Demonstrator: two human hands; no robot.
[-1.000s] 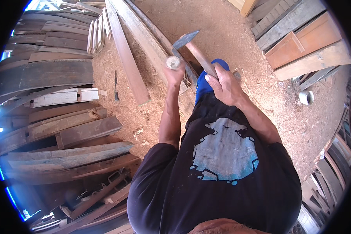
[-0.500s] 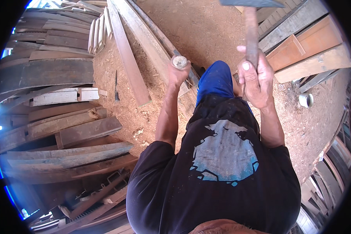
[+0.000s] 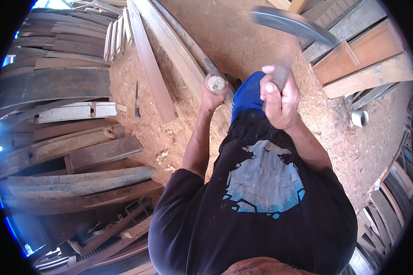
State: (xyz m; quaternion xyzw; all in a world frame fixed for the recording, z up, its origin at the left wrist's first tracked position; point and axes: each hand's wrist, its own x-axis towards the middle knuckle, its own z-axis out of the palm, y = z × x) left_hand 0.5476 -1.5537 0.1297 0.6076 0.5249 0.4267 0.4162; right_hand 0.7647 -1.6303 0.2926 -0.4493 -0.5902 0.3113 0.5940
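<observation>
My left hand (image 3: 212, 97) is wrapped round an upright wooden tool handle (image 3: 216, 84), whose pale, battered round end faces up. The tool's lower part is hidden below the fist, above a long plank (image 3: 179, 50). To the right, my right hand (image 3: 282, 101) grips a hammer (image 3: 293, 24) by its wooden shaft. Its long dark metal head is raised beyond the hand and smeared by motion. The hammer and the wooden handle are apart. Blue-clad legs (image 3: 248, 91) show between the two arms.
Stacked boards (image 3: 55, 85) fill the left side. A slender dark bladed tool (image 3: 137, 101) lies on the shaving-strewn floor, near a reddish plank (image 3: 153, 68). At the right are an orange-brown panel (image 3: 339, 59), a white cup-like container (image 3: 360, 118) and more timber (image 3: 385, 215).
My right hand has swung leftward with the hammer, toward my left hand, and the hammer head has tilted. My left hand has shifted slightly right and nearer, still round the wooden handle.
</observation>
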